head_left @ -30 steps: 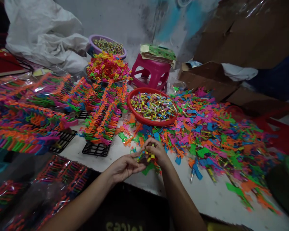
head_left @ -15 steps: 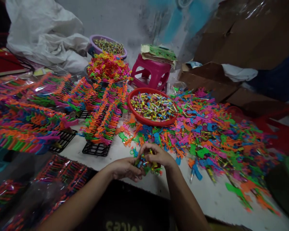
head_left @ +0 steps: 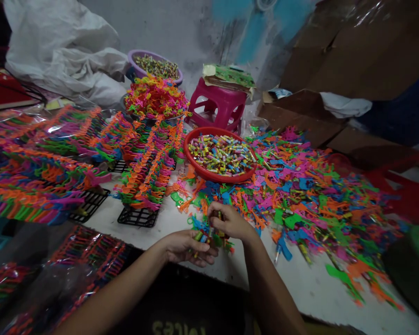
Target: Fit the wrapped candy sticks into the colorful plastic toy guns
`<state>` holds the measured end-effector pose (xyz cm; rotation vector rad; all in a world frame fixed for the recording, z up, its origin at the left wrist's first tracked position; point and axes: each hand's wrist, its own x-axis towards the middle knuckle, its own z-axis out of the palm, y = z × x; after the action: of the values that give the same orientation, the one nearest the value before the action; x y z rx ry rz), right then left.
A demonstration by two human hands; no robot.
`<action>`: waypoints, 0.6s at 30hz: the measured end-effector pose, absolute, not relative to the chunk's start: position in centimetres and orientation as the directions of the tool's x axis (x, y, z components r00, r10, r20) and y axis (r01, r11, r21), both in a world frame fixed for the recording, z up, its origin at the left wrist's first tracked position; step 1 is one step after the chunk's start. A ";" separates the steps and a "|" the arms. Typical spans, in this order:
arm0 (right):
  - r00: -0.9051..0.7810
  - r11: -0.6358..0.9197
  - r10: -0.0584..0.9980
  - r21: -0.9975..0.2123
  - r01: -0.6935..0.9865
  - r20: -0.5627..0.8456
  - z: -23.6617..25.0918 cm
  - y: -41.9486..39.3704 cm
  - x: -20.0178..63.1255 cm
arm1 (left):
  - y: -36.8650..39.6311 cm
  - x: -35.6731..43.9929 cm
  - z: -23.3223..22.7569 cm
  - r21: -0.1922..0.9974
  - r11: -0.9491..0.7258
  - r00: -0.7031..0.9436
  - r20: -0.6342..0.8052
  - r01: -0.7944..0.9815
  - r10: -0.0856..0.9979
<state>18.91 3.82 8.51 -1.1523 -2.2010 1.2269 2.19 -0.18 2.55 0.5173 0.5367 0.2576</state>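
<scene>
Several small multicoloured tubes (head_left: 201, 237) lie in my left hand (head_left: 185, 246), held under the thumb with the palm turned up. Just to the right and slightly higher, my right hand (head_left: 232, 223) has curled fingers closed around more of the same small tubes, partly hidden by the fingers. The two hands nearly touch above the front part of the white table. Beyond them stands a red basin (head_left: 219, 179) filled with similar tubes. Blue and green plastic pieces (head_left: 193, 221) lie just behind my left hand.
A wide heap of bright plastic toy pieces (head_left: 293, 186) spreads to the right. Black racks (head_left: 138, 217) with rows of coloured pieces stand on the left. Behind are a bowl of small plastic parts (head_left: 155, 100), a purple basin (head_left: 131, 58), a pink stool (head_left: 218, 107) and cardboard boxes (head_left: 321, 60).
My left hand has turned palm-up and opened somewhat, showing the tubes in it. My right hand has drawn slightly up and right, away from the left.
</scene>
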 end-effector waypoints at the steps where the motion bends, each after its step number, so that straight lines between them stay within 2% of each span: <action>1: -0.614 0.289 0.786 -0.834 0.470 -0.073 8.4 3.8 18.8 | -0.3 2.3 2.7 0.534 0.839 0.836 -0.409 -0.107 0.367; 3: -0.644 0.305 0.762 -0.838 0.452 -0.070 8.1 3.7 18.5 | -0.4 2.7 2.8 0.560 0.821 0.824 -0.408 -0.114 0.392; 5: -0.619 0.297 0.784 -0.846 0.443 -0.049 7.4 3.8 18.0 | -0.4 3.1 2.9 0.599 0.792 0.774 -0.443 -0.119 0.452; 9: -0.451 0.191 0.892 -0.895 0.403 -0.013 6.0 4.7 17.6 | -0.1 3.8 2.5 0.650 0.738 0.592 -0.528 -0.180 0.609; 12: -0.319 0.201 0.945 -0.894 0.401 0.070 6.4 4.7 18.4 | 0.0 3.3 2.1 0.642 0.730 0.523 -0.550 -0.233 0.651; 15: -0.210 0.271 0.960 -0.787 0.554 0.183 8.3 2.7 20.3 | -0.1 2.2 1.9 0.619 0.744 0.554 -0.538 -0.251 0.635; 16: -0.251 0.293 0.953 -0.729 0.619 0.169 8.9 1.5 21.0 | -0.2 1.8 1.9 0.615 0.746 0.573 -0.525 -0.256 0.629; 18: -0.407 0.342 0.913 -0.593 0.729 0.026 9.5 -1.1 22.3 | -0.5 1.3 1.9 0.599 0.753 0.596 -0.510 -0.272 0.620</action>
<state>22.33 -1.14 9.48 -1.4509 -2.2574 0.7207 1.30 -0.50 1.87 0.4979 0.7704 0.5432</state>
